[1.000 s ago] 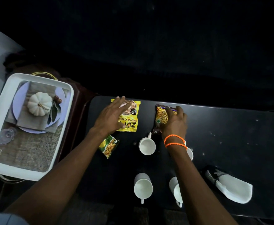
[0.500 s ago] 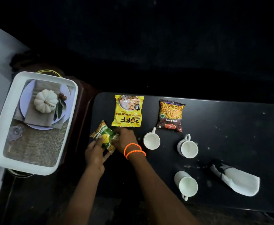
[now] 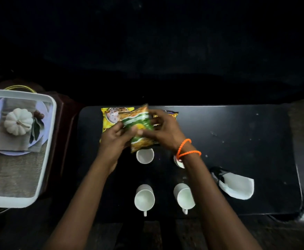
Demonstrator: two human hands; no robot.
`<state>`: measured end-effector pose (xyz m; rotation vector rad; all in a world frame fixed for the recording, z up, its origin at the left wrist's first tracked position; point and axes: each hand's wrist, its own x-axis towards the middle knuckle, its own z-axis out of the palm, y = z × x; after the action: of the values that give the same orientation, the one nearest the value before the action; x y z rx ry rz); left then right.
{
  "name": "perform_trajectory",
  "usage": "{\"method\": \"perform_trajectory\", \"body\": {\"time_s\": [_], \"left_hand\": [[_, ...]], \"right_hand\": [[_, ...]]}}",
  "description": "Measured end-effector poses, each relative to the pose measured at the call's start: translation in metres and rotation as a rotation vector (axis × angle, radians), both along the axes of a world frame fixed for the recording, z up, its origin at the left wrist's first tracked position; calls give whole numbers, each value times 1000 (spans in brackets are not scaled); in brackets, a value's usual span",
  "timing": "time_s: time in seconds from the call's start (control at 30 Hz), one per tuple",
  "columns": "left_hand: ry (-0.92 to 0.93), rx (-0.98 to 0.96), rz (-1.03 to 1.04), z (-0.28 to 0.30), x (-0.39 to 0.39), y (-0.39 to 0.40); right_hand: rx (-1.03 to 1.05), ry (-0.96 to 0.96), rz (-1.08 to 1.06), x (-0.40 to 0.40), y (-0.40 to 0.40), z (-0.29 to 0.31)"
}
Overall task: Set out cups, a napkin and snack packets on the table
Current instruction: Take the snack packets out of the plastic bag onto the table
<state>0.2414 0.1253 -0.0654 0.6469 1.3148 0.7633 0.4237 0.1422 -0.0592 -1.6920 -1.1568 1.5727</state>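
A green and yellow snack packet is held above the black table between both hands. My left hand grips its left edge and my right hand grips its right side. Beneath them lie a yellow packet and a dark mixture packet, both partly hidden. Several white cups stand on the table: one just below the held packet, one mostly behind my right wrist, and two near the front edge. A white napkin lies at the right.
A white tray on a dark stand at the left holds a plate, a cloth, a white pumpkin and a glass. The table's far edge meets darkness. A dark floor runs along the near edge.
Both hands lifted the green packet from the table's left side and carried it up and right, over the yellow and mixture packets. The view shifted, bringing the front-left cup back in sight.
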Motion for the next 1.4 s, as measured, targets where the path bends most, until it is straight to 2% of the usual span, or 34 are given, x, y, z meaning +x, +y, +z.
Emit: {"method": "perform_trajectory", "body": {"time_s": [0.17, 0.3, 0.37, 0.43, 0.5, 0.6, 0.8, 0.97, 1.07, 1.17, 1.4], "left_hand": [[201, 99, -387, -21, 116, 55], [418, 124, -659, -48, 177, 78], [612, 223, -775, -59, 191, 81], [772, 381, -857, -67, 198, 80], [805, 539, -976, -72, 203, 77], [857, 692, -1176, -80, 211, 71], [959, 709, -1199, -84, 218, 62], [734, 630, -1137, -71, 194, 83], [839, 623, -1119, -69, 155, 95], [946, 666, -1249, -72, 119, 89], [983, 739, -1277, -90, 94, 67]], "right_hand": [[-63, -119, -308, 102, -1, -27], [-152, -165, -388, 156, -4, -64], [-243, -256, -312, 172, -5, -80], [-288, -495, -144, 180, -8, -88], [-173, -648, -89, 180, -13, -86], [18, -642, -43, 176, -19, -80], [43, -666, -45, 169, -19, -77], [-24, -710, -36, 166, -20, -78], [-34, -726, -37, 170, -23, -77], [15, -754, 2, 168, -26, -79], [29, -796, 37, 160, -30, -80]]}}
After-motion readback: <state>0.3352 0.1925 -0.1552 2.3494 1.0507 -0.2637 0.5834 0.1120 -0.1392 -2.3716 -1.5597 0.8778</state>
